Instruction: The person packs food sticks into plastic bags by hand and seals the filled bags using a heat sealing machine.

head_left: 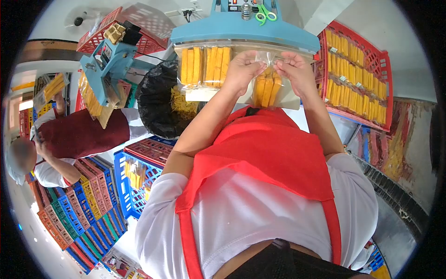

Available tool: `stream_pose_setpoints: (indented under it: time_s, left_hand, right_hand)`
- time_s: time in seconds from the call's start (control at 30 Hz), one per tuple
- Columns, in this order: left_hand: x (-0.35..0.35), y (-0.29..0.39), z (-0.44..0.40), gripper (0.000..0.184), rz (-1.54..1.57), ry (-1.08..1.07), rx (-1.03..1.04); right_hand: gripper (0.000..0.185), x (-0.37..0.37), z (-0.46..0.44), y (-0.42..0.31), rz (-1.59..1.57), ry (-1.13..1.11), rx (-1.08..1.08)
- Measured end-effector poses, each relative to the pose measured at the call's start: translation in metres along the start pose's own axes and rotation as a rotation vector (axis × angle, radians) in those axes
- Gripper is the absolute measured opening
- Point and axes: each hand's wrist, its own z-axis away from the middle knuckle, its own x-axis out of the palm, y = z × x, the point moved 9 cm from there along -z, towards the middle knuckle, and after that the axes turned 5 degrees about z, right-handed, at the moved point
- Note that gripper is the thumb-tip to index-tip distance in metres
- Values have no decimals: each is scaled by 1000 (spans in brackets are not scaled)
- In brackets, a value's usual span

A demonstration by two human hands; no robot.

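A clear plastic bag (267, 88) of yellow-orange sticks hangs upright between my hands, in front of a blue sealing machine (241, 33). My left hand (244, 72) pinches the left side of the bag's open top. On the other side, my right hand (296, 69) pinches the top's right corner. To the left, two more filled bags (205, 66) stand side by side against the machine's front. Green scissors (265, 15) and a small metal-topped bottle (246, 10) rest on top of the machine.
A red crate (388, 74) of filled bags stands at right. Left are a black-lined bin (155, 100) with yellow scraps, a second blue sealer (109, 60) and a co-worker (83, 135) holding a bag. Below stand a blue crate (121, 186) and stacked coloured crates (69, 211).
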Motion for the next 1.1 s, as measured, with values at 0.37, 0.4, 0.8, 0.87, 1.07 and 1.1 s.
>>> stream_pose_setpoints:
  time_s: [0.37, 0.4, 0.8, 0.87, 1.07, 1.1]
  left_hand:
    - [-6, 5, 1, 10, -158, -74, 221]
    - [-4, 10, 0, 12, -258, -122, 302]
    - [14, 17, -10, 20, -870, -313, 233]
    - [12, 13, -8, 20, -813, -308, 203]
    - [15, 9, -7, 18, -855, -282, 176]
    - [17, 10, -6, 18, -891, -281, 196]
  right_hand:
    - [43, 0, -2, -6, 48, 5, -27]
    - [43, -1, -3, -7, 45, 8, -29]
    - [37, 10, -24, 2, 130, -156, -81]
    - [31, 15, -21, -2, 89, -158, -118]
    - [21, 6, -17, 22, 427, -283, 35]
    - [21, 4, -18, 25, 428, -283, 35]
